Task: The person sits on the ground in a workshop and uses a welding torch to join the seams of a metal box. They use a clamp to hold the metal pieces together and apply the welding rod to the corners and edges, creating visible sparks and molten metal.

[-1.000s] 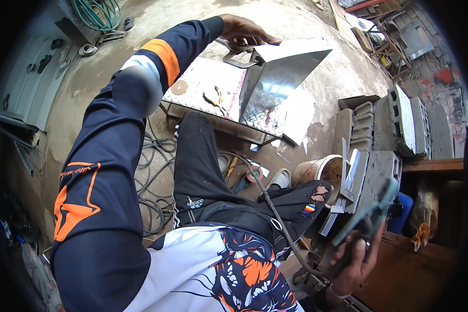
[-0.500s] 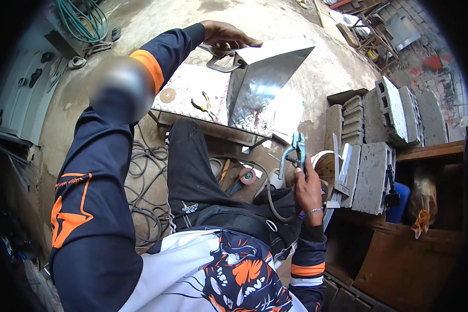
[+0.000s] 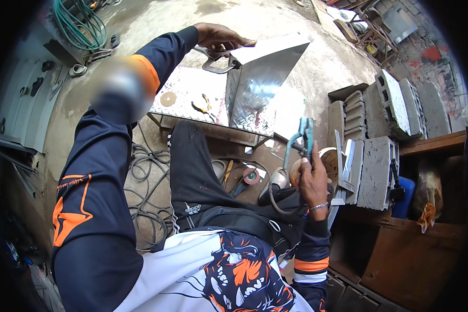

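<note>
My right hand is closed round a teal welding electrode holder, jaws upward, to the right of my knees. A grey cable hangs in a loop below it. At the far side my left hand curls over a grey metal clamp, one finger stretched along the top of a bent sheet-metal piece. This shiny piece stands upright on a low table covered with tread plate. Yellow-and-black pliers and a brown disc lie on the plate.
Concrete blocks are stacked at the right, beside a wooden cabinet. An angle grinder and coiled cables lie on the floor near my legs. A green hose hangs at the far left.
My right hand has moved a little to the right and up with the electrode holder, which now points more upright. My left hand keeps its place on the clamp.
</note>
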{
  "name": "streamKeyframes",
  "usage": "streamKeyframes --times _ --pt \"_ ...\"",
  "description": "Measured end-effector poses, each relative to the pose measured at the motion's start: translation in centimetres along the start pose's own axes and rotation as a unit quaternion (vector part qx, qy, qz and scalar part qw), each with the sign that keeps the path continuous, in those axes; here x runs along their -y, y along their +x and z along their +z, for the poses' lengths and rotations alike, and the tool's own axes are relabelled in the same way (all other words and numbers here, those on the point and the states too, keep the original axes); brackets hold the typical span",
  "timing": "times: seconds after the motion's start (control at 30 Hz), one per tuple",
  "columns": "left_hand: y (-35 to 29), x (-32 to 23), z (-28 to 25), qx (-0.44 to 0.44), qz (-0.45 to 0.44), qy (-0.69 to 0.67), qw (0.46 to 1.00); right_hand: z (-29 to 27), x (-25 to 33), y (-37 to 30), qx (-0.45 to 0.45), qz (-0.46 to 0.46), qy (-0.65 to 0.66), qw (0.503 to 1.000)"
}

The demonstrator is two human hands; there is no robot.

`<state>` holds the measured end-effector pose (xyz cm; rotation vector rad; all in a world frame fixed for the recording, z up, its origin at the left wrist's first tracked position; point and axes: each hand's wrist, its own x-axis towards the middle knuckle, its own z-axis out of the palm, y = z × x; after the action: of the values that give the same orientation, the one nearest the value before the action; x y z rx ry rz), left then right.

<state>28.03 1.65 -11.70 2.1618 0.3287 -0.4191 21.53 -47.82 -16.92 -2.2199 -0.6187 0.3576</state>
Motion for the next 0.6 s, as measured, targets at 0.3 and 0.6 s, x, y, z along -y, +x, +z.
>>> streamKeyframes --times 0.3,0.6 --pt "0.2 0.1 -0.3 0.013 -0.031 -0.015 0.999 2.8 -2.3 0.1 0.027 0.146 0.138 0.979" --pt "-2.0 -2.2 0.9 0.012 -0.005 0.021 1.000 -1.3 -1.4 -0.6 -0.129 0.163 0.391 0.896"
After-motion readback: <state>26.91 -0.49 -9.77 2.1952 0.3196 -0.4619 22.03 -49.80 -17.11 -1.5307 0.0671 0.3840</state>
